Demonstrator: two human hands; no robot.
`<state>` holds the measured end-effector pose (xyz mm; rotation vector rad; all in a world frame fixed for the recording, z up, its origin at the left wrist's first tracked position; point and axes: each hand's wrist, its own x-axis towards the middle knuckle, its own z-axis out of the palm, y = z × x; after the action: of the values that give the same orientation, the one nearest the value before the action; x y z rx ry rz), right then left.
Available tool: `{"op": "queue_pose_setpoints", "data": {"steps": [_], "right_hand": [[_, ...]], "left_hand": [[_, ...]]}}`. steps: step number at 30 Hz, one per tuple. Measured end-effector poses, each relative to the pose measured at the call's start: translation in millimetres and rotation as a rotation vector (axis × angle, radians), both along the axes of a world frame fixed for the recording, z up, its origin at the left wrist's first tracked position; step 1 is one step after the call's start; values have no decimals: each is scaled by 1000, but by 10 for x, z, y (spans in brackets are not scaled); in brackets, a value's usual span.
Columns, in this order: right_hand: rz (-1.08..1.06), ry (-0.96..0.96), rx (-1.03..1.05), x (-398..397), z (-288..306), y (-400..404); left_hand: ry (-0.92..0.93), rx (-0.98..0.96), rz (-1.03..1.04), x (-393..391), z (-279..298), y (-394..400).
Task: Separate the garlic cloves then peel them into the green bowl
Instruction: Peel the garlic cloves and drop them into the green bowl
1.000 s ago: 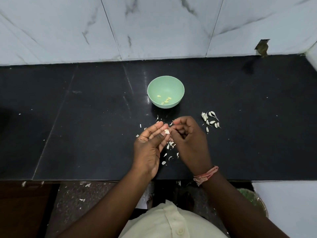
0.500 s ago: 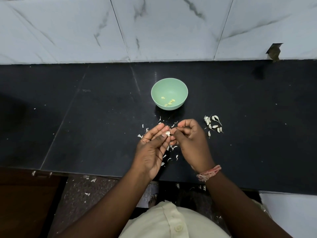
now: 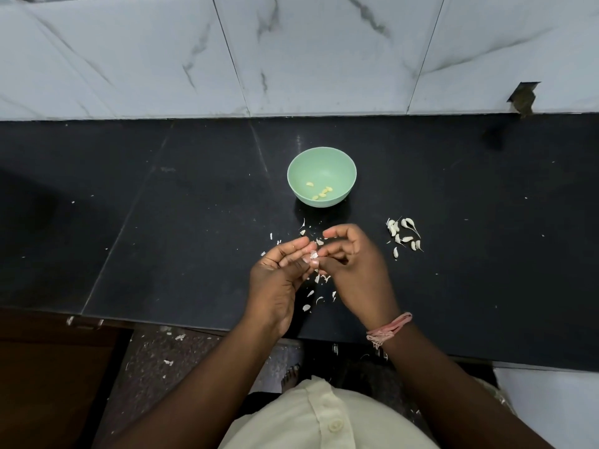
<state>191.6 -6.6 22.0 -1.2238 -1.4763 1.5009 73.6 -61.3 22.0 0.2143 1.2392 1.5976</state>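
A green bowl (image 3: 340,163) stands on the black counter (image 3: 162,222) and holds several peeled yellowish cloves (image 3: 321,193). Just in front of it, my left hand (image 3: 278,277) and my right hand (image 3: 356,270) meet above the counter. Between their fingertips sits a small garlic clove (image 3: 313,256) with white skin. My left fingers pinch it from the left, and my right thumb and fingers pinch its skin from the right. A cluster of unpeeled white cloves (image 3: 403,236) lies to the right of my right hand.
Bits of white garlic skin (image 3: 316,291) are scattered on the counter under and around my hands. A marble-tiled wall (image 3: 291,53) rises behind the counter. The counter's front edge runs just below my wrists, with more skin bits on the floor (image 3: 168,351).
My right index finger has lifted and uncurled a little from the clove. Both hands stay together at the same spot in front of the bowl. The camera has shifted slightly.
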Motion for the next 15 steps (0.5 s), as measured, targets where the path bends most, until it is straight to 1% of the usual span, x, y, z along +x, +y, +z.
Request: {"op": "queue_pose_setpoints", "data": {"steps": [3,6,9,12,14,15], "right_hand": [[-34,73,-84,-17,28,21],[-59,98,-120,-49,41,26],[-88,134,-186,-85,52,37],[-141,211,-258,-98,36,46],[-169,227,-266,-78,20,51],[-179,205,-247,-63,10,62]], "left_hand": [[-5,34,-15,-23,-1,-3],[-52,48,-18,-32,-19,-15],[-168,64,1,-34,-39,-19],[-287,82,21,-42,-50,-5],[-358,95,34,-43,-47,5],[-385,104,39,-44,-40,8]]}}
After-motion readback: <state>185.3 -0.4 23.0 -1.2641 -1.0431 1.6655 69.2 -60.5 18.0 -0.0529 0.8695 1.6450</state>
